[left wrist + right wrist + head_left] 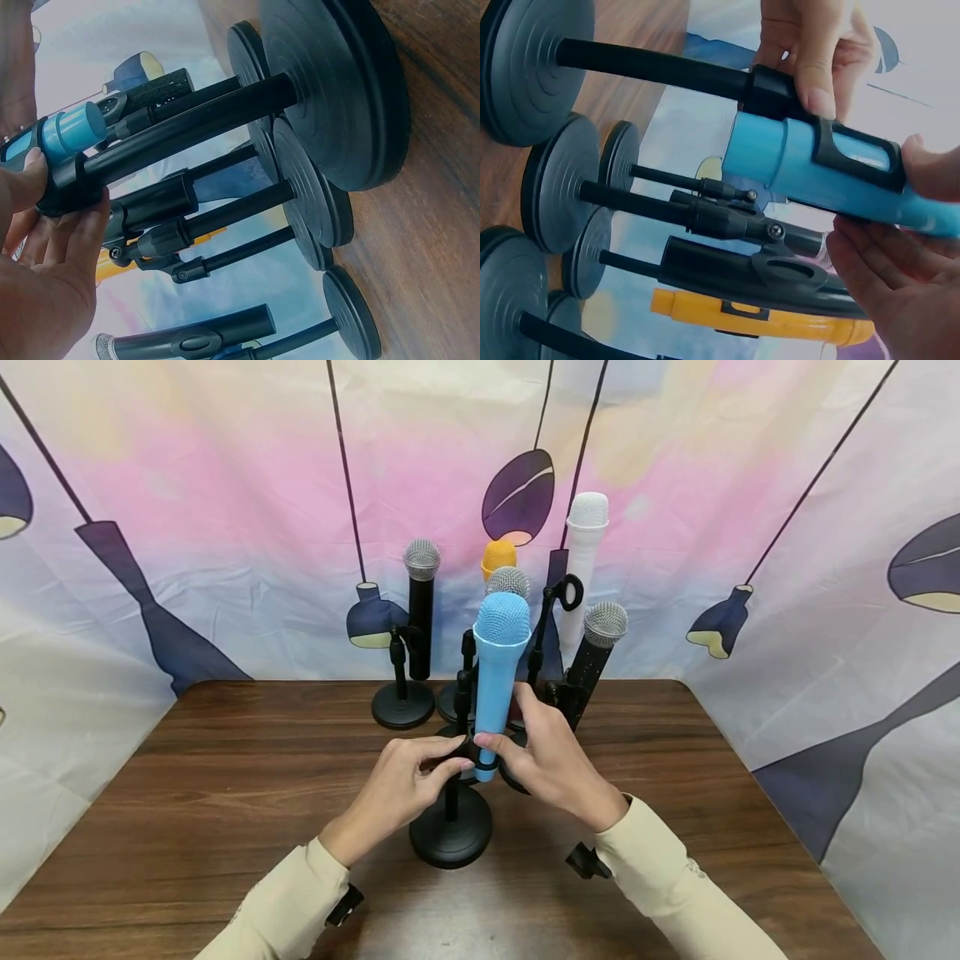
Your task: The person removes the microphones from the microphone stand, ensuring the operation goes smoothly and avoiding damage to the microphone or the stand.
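Note:
A light blue microphone stands nearly upright in the black clip of a desktop microphone stand. My left hand grips the stand's collar just below the clip, thumb in front and fingers behind, as the left wrist view shows. From the other side my right hand holds the lower body of the blue microphone, its thumb beside the clip. The microphone's lower end sticks out below the clip. The stand's round base rests on the wooden table.
Behind stand several more microphones on round-based stands: a black one at left, an orange one, a silver-headed one, a white one and a tilted black one at right. A patterned cloth hangs behind the table.

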Tool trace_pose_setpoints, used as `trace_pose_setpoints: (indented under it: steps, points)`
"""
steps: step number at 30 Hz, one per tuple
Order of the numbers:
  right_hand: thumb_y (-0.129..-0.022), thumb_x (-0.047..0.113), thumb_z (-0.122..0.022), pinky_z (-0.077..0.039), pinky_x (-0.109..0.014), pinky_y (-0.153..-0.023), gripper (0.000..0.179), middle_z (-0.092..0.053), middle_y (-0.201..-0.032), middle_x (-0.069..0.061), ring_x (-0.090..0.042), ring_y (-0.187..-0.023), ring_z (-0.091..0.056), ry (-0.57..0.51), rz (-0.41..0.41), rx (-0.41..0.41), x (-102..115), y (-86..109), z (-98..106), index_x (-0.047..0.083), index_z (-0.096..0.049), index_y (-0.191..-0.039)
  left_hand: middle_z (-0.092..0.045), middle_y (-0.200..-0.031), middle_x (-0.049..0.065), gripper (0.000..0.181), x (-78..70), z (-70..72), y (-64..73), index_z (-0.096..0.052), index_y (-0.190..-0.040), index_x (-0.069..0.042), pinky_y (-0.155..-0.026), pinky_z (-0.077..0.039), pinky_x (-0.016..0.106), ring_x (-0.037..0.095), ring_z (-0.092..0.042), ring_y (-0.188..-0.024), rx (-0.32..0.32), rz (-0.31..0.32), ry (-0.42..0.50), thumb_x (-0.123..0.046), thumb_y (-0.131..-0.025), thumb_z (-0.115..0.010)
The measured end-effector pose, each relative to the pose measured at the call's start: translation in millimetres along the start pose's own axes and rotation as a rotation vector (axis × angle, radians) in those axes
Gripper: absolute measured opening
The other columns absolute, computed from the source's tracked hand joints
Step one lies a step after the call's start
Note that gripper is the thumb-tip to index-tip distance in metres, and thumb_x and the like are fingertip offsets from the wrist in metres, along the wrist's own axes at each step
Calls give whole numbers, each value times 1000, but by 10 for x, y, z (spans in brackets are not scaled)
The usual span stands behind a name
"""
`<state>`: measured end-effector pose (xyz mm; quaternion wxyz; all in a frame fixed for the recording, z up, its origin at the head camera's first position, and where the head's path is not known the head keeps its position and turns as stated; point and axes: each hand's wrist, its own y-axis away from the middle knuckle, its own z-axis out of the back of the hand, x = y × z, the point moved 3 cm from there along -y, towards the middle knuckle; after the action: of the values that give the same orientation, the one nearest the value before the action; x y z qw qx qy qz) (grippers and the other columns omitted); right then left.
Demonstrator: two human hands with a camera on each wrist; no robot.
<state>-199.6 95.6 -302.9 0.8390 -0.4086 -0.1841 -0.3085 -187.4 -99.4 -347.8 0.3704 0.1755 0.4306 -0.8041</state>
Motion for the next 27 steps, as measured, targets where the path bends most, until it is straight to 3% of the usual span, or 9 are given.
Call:
trace_pose_setpoints:
  steps: [5, 12, 19, 27]
  points:
    - [-98, 13, -69, -56, -38, -79, 51, -68, -106, -10, -18, -95, -69, 67, 3, -16, 35, 9, 10, -4, -42, -138, -74, -116, 8, 36, -13, -2, -2, -71, -126, -4, -50, -40, 22, 0, -37, -50, 11, 7, 2, -17, -93, -75]
    - [-96, 14, -72, -55, -36, -85, 63, -64, -111, -8, -16, -97, -65, -14, -25, 26, 8, 22, 21, -1, -35, -145, -73, -118, 9, 37, -21, -6, -11, -70, -127, -4, -51, -43, 23, 0, -41, -51, 28, 16, 1, -17, -93, -75]
    - [-97, 12, -71, -56, -37, -79, 50, -67, -106, -8, -15, -94, -68, 60, 33, -26, 4, 34, 5, -4, -45, -137, -73, -117, 8, 37, -23, -1, 3, -70, -128, -4, -50, -41, 23, 1, -40, -51, 24, 28, -2, -17, -93, -75]
    - [-102, 15, -64, -54, -31, -70, 46, -67, -103, -9, -12, -85, -66, 123, 30, -38, 48, 26, 27, -3, -42, -138, -72, -119, 8, 37, -26, 1, 7, -70, -128, -5, -51, -42, 22, 0, -39, -51, 17, 18, 15, -18, -93, -75]
